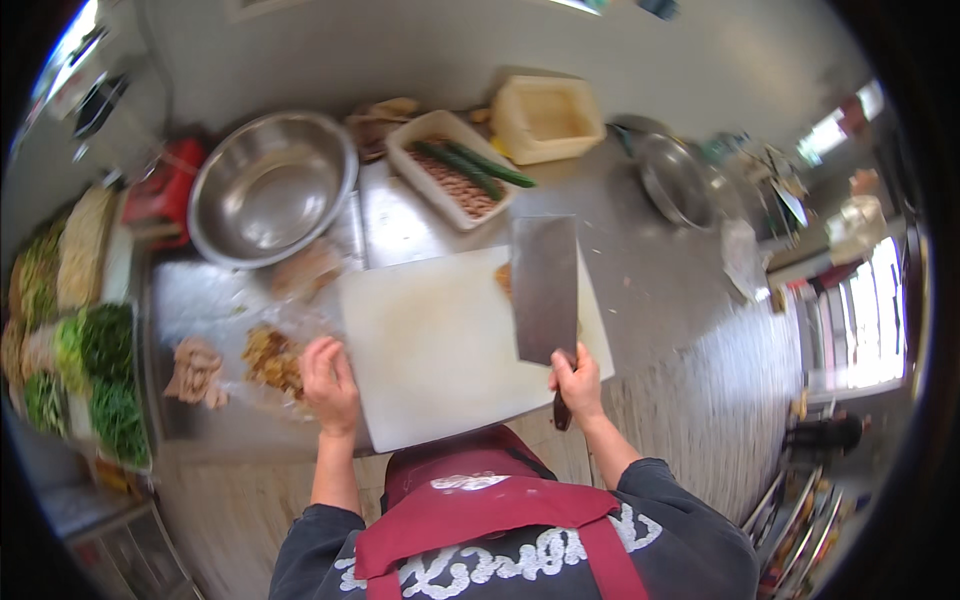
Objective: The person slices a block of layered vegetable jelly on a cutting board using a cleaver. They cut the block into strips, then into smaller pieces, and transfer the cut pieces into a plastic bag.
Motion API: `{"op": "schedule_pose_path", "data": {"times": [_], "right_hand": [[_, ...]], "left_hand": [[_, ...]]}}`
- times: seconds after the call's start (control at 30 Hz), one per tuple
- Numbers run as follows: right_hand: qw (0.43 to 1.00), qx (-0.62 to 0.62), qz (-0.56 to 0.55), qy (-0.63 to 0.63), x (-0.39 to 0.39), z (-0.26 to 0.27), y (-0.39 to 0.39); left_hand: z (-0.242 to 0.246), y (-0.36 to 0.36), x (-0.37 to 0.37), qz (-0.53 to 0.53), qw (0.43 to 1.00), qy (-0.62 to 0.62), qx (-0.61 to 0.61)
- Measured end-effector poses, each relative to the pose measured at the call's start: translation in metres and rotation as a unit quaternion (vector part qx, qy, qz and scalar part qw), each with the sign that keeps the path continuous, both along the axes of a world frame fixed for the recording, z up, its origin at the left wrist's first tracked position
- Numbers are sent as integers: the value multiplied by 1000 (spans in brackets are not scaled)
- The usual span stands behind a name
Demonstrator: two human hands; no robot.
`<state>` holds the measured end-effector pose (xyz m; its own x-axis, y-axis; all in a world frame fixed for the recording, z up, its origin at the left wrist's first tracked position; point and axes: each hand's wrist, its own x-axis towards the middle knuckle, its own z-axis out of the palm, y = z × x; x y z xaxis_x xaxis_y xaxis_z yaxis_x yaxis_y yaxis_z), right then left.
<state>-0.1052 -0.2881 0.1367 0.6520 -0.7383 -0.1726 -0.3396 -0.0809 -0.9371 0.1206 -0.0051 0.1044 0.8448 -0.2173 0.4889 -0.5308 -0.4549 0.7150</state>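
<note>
My right hand [579, 382] grips the dark handle of a broad Chinese cleaver [545, 289]. Its blade points away from me over the right side of a white cutting board [435, 337]. Behind the blade, a brown piece of food [503, 279] is partly hidden. My left hand [331, 386], fingers bent, is by the board's left edge. Beside it, brown chopped food [268, 358] lies on a clear plastic bag [300, 319]; whether the fingers touch the bag is unclear. Farther left are pale, meat-like pieces [196, 373].
A large steel bowl [274, 187] stands back left beside a red object [165, 191]. Two cucumbers [465, 169] lie across a white tub [409, 124] of brown beans or nuts. Behind are an off-white container [547, 146] and a metal bowl [675, 180]. Leafy greens [116, 416] fill the left side.
</note>
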Motion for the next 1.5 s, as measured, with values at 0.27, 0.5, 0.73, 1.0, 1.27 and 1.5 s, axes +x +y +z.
{"op": "schedule_pose_path", "data": {"times": [0.27,0.5,0.73,1.0,1.27,1.5], "right_hand": [[890,-376,-59,252,-112,-29,-111],[923,-306,-9,233,-121,-50,-114],[921,-284,120,237,-100,-59,-128],[957,-139,189,169,-107,-42,-99],[963,-82,234,108,-120,-20,-37],[939,-11,241,244,-130,7,-56]], "left_hand": [[-22,-162,-79,-387,896,188,108],[-40,-266,-73,-236,868,433,66],[-61,-287,-104,-68,835,545,-14],[-68,-286,-98,-79,815,572,-54],[-72,-201,-80,-105,866,467,146],[-41,-208,-123,-47,864,385,321]]}}
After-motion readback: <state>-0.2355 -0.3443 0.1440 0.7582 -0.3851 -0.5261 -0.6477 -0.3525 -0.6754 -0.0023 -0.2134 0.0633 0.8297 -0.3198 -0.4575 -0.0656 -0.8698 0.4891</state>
